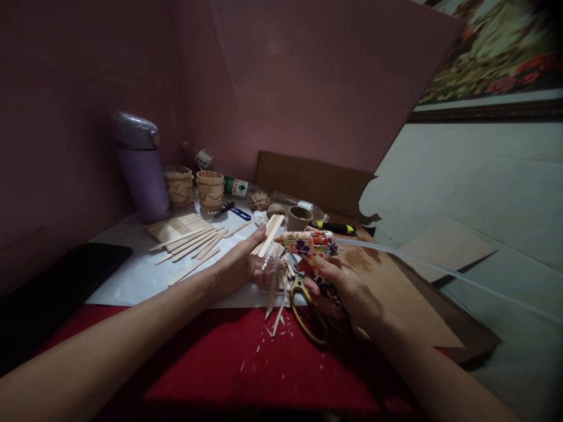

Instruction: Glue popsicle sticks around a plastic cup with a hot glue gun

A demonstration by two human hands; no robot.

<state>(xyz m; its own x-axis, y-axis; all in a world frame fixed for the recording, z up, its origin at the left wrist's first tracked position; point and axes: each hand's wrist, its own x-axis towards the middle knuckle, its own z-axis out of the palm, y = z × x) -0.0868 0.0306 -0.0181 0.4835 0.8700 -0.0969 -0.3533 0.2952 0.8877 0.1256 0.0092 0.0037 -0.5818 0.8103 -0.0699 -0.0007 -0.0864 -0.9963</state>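
Observation:
My left hand (253,258) is closed around a clear plastic bottle piece (269,258) with pale craft sticks (271,235) lying side by side along it, tilted up and to the right. My right hand (336,287) grips a flower-patterned glue gun (308,243). The gun's nozzle points left, close to the sticks; whether it touches them I cannot tell. From its back end runs a long translucent glue stick (409,256). Below the gun lie scissors with gold-coloured handles (303,308), among cut stick scraps (278,293).
Loose craft sticks (193,240) lie on white paper (132,281) at left. Behind stand a purple tumbler (143,176) and two carved-looking cups (210,190). Twine balls (260,201), a small round pot (299,218), a yellow-black cutter (333,227) and cardboard (396,293) are nearby.

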